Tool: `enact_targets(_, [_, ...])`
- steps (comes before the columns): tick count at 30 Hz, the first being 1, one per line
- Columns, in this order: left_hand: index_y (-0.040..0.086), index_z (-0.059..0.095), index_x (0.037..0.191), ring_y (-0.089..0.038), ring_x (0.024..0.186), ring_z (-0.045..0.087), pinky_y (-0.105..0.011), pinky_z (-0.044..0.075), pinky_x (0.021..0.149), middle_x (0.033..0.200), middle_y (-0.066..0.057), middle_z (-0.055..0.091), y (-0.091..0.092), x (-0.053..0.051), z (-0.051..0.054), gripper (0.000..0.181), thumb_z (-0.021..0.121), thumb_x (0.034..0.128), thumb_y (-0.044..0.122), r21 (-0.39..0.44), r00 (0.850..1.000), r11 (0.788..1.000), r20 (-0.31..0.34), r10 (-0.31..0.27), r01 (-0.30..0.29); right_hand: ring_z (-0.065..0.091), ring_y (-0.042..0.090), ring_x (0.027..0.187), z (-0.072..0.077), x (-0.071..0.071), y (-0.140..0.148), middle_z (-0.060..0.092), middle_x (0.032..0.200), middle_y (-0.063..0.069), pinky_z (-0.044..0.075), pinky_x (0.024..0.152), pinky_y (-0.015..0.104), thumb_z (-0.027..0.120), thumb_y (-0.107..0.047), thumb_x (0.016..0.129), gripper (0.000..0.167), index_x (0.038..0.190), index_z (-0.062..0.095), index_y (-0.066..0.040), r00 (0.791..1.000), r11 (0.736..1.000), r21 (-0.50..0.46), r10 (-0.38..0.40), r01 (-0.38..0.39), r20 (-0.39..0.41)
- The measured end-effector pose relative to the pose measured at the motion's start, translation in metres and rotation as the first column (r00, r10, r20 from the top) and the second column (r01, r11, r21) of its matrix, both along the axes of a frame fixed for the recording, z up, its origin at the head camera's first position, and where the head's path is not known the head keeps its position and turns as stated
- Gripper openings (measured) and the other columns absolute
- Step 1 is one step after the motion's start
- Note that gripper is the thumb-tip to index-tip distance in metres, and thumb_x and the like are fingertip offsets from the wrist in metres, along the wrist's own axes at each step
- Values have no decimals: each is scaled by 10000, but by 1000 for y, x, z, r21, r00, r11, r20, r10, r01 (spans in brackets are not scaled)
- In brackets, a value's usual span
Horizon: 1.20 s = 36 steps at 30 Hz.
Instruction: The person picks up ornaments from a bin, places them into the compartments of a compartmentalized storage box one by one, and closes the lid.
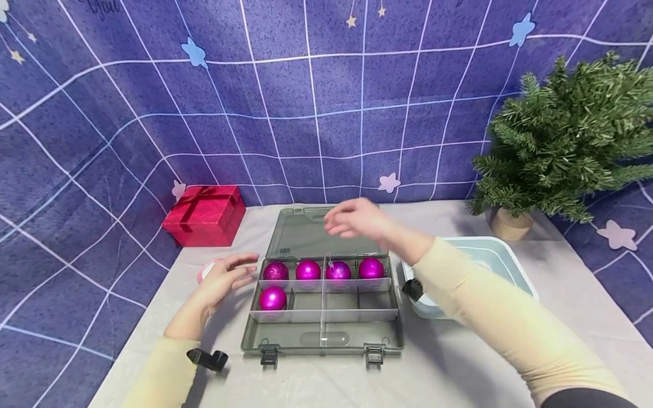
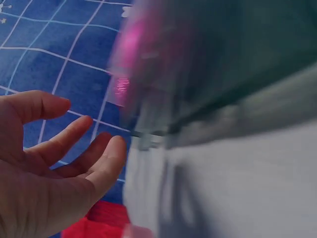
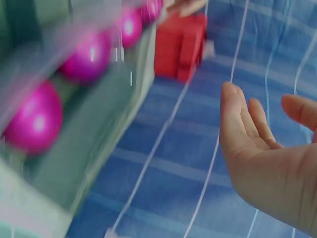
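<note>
A grey-green plastic case [image 1: 285,330] lies with its lid [image 1: 298,233] folded back. Its back row holds several magenta baubles, among them a glittery one [image 1: 275,271] at the left end and a shiny one [image 1: 370,267] at the right. Another shiny bauble [image 1: 272,298] sits in the left compartment of the middle row. My left hand [image 1: 223,283] hovers beside the case's left edge, fingers loosely bent and holding nothing. Above the lid floats my right hand [image 1: 359,219], also empty, fingers relaxed. In the right wrist view, that hand [image 3: 270,153] is apart from the baubles [image 3: 34,119].
A light-blue tub [image 1: 502,249] stands right of the case, partly behind my right sleeve. A small artificial fir tree [image 1: 561,141] rises at the back right. Back left sits a red gift box [image 1: 204,218]. A pink-and-white round object [image 1: 206,271] is partly hidden behind my left hand.
</note>
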<state>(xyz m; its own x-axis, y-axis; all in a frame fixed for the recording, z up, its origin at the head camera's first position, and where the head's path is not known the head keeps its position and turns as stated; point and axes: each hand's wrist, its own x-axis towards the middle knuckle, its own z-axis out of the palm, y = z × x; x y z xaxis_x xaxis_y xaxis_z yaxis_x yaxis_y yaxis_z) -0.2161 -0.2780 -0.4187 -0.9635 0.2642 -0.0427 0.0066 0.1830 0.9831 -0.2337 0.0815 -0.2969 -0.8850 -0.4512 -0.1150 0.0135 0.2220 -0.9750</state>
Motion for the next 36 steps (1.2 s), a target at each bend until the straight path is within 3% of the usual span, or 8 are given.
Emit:
enact_targets(5, [-154, 417, 1454, -92, 1082, 626, -336, 507, 992, 1279, -81, 611, 5, -35, 16, 467, 514, 1037, 31, 47, 1000, 999, 7, 12, -12, 558, 363, 1280, 7, -31, 45, 529, 1418, 304, 453, 1065, 377, 423, -116, 1081, 441, 1440, 446, 139, 986, 984, -114, -121, 134, 116])
enact_targets(8, [-151, 400, 1465, -116, 1047, 651, -294, 530, 936, 1146, 26, 664, 8, -60, 22, 473, 503, 1052, 54, 100, 998, 994, 56, 34, -40, 521, 328, 1306, -3, -50, 64, 446, 1496, 305, 394, 1117, 372, 404, -143, 1080, 489, 1482, 383, 135, 964, 967, -140, -182, 211, 194])
enact_targets(13, [-109, 318, 1528, -124, 1045, 654, -370, 450, 1065, 1124, 14, 672, 12, -96, 23, 501, 433, 1092, 110, 179, 980, 981, 195, 39, -74, 496, 268, 1245, -36, -73, 87, 368, 1535, 284, 289, 1182, 394, 356, -168, 1085, 547, 1540, 261, 120, 915, 950, -116, -239, 290, 327])
enact_targets(17, [-46, 339, 1544, -130, 1073, 630, -435, 336, 1156, 1258, -53, 625, 17, -114, 17, 507, 439, 1101, 179, 175, 958, 977, 277, 72, -124, 494, 250, 1123, -59, -82, 94, 427, 1373, 231, 267, 1190, 419, 382, -182, 1068, 585, 1540, 229, 129, 881, 948, -58, -265, 311, 393])
enact_targets(22, [-49, 301, 1559, -207, 1261, 537, -466, 269, 1189, 1580, -238, 352, 19, -126, 5, 513, 376, 1114, 195, 143, 949, 978, 299, 102, -150, 464, 215, 998, -73, -84, 93, 422, 1215, 180, 271, 1171, 422, 395, -194, 1053, 629, 1538, 179, 143, 875, 960, -24, -244, 279, 418])
enact_targets(26, [-40, 202, 1595, -304, 1432, 367, -467, 257, 1192, 1642, -254, 209, 17, -128, -2, 549, 299, 1121, 219, 111, 938, 983, 333, 100, -144, 419, 218, 1003, -78, -85, 92, 377, 1154, 158, 216, 1192, 439, 378, -196, 1049, 668, 1549, 99, 146, 870, 967, -55, -197, 247, 451])
enact_targets(32, [-47, 196, 1583, -378, 1471, 269, -477, 261, 1190, 1636, -277, 201, 20, -129, -8, 567, 321, 1109, 238, 151, 926, 976, 367, 91, -156, 220, 392, 1446, -82, -85, 85, 192, 1528, 312, 126, 1225, 472, 400, -223, 1030, 755, 1555, -1, 143, 852, 972, -89, -144, 217, 504])
enact_targets(36, [-45, 196, 1583, -361, 1461, 278, -461, 272, 1187, 1628, -283, 221, 26, -131, -9, 568, 342, 1110, 232, 183, 915, 969, 396, 84, -168, 3, 432, 1522, -86, -86, 81, -30, 1631, 336, 70, 1226, 474, 408, -221, 1050, 783, 1552, -75, 136, 834, 972, -88, -140, 220, 534])
